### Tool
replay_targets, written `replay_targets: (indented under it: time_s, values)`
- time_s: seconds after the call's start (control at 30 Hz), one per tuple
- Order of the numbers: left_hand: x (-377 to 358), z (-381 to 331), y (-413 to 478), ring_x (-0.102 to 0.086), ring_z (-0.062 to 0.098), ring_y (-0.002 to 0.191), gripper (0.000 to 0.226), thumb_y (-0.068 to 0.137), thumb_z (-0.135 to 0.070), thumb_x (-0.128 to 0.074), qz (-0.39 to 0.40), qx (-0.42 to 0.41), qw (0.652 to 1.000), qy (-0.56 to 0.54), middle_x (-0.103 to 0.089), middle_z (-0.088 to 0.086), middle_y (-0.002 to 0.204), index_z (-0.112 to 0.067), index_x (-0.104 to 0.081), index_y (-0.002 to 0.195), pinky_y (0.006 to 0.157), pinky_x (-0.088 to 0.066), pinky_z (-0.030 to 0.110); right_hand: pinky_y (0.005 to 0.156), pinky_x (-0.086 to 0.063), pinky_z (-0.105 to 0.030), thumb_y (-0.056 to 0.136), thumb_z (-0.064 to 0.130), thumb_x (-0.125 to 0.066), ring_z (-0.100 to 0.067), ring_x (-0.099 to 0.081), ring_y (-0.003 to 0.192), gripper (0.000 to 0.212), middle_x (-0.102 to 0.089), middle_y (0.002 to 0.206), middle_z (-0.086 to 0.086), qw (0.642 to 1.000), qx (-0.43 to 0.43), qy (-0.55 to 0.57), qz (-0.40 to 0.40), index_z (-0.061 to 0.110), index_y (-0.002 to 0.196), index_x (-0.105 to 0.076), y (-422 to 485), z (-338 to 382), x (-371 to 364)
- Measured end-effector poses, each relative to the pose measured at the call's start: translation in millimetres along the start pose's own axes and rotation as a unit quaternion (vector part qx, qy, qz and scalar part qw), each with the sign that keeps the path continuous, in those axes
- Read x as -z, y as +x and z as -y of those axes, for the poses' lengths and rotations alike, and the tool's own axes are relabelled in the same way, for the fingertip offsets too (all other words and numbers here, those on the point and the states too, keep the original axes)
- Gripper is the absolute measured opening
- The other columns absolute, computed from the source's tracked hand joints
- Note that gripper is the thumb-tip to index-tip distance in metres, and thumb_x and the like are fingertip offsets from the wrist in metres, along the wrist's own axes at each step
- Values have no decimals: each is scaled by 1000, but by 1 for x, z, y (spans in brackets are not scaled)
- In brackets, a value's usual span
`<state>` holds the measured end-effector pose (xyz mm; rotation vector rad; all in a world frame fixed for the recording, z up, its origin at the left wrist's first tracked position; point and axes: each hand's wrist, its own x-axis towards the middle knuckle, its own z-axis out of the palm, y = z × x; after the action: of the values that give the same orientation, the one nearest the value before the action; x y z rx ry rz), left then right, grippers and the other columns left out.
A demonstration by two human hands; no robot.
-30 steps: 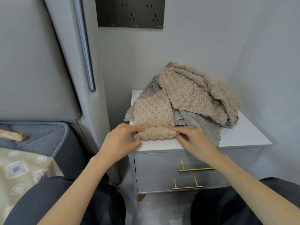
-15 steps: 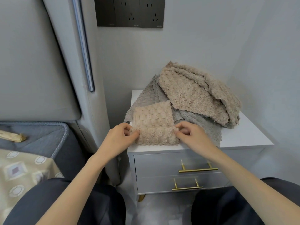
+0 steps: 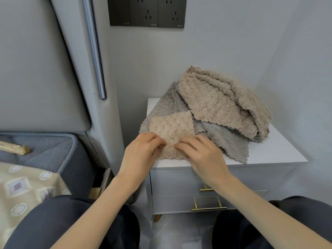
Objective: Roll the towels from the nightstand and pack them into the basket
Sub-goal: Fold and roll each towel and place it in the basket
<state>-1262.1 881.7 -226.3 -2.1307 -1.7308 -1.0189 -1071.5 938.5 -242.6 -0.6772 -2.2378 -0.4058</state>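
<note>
A small beige towel lies at the front left of the white nightstand top, its near end rolled up. My left hand and my right hand press side by side on that roll, fingers curled over it. Behind it a grey towel spreads flat, and a larger tan towel is heaped on top at the back. No basket is in view.
The nightstand has two drawers with gold handles. A padded headboard and a bed with a patterned cover are on the left. A dark socket panel is on the wall. My knees are at the bottom.
Both hands have moved inward and forward over the beige towel, and its rolled part has grown, leaving less flat towel showing.
</note>
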Motion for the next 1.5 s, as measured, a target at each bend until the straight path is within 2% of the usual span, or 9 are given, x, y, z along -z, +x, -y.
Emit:
replay_targets:
  time_s: [0.23,0.4,0.77,0.97,1.03,1.17,1.3,1.4,1.5]
  values:
    - [-6,4,-2,-68,22,71,30,60,7,-82,25,-67,997,25,-74,0,85,-10,-77,84,61,-57,33,88,-55,-34,69,4,-78,-22,-67,99,41,-71,113,-1,995,39,-2,87,10,110,-73,-4,5,-1]
    - [2,3,-6,-70,20,87,32,62,-21,-83,70,-33,996,46,-74,-3,95,-11,-77,92,81,-55,33,88,-56,-31,73,12,-78,-16,-68,102,34,-72,109,0,993,-17,34,112,12,106,-75,-3,-2,9]
    - [12,18,-4,-55,7,119,35,80,-25,-61,148,84,985,20,-66,-16,115,-30,-69,113,84,-54,37,78,-58,-31,77,31,-79,-15,-67,106,38,-72,109,0,980,-46,-28,192,13,111,-73,-7,-16,22]
    - [12,21,-1,-56,10,106,36,81,-25,-61,157,114,981,-4,-66,-14,108,-27,-66,116,83,-50,33,73,-52,-32,93,12,-55,-16,-54,112,34,-65,119,1,971,-114,50,203,16,127,-60,-8,-22,16]
    - [13,21,0,-57,10,92,28,79,-29,-61,155,137,978,-22,-65,-17,95,-27,-67,106,79,-51,34,79,-46,-28,95,15,-50,-9,-47,108,34,-64,113,2,961,-155,100,207,19,128,-59,-6,-27,16]
    - [18,21,1,-52,14,66,4,81,-34,-60,185,203,956,-99,-59,-13,68,-30,-60,83,69,-48,31,70,-31,-26,98,26,-42,7,-38,89,22,-54,85,8,925,-220,190,243,32,114,-56,-2,-32,20]
    - [20,21,5,-42,14,56,23,83,-32,-56,217,250,931,-155,-50,-5,57,-16,-56,67,60,-37,30,63,-27,-23,102,28,-39,5,-40,74,12,-49,73,10,896,-252,252,264,36,107,-47,1,-30,20]
    - [16,19,7,-48,18,60,34,82,-36,-57,221,287,922,-134,-58,10,65,-2,-60,77,62,-43,32,55,-31,-25,101,29,-41,-7,-44,57,17,-52,65,4,881,-294,268,256,31,114,-51,2,-26,19]
    - [14,13,6,-59,18,71,26,77,-43,-59,191,301,932,-60,-63,-4,67,-18,-62,76,67,-49,34,62,-44,-35,96,33,-47,-12,-51,69,16,-58,69,5,905,-307,186,228,33,110,-54,2,-20,20]
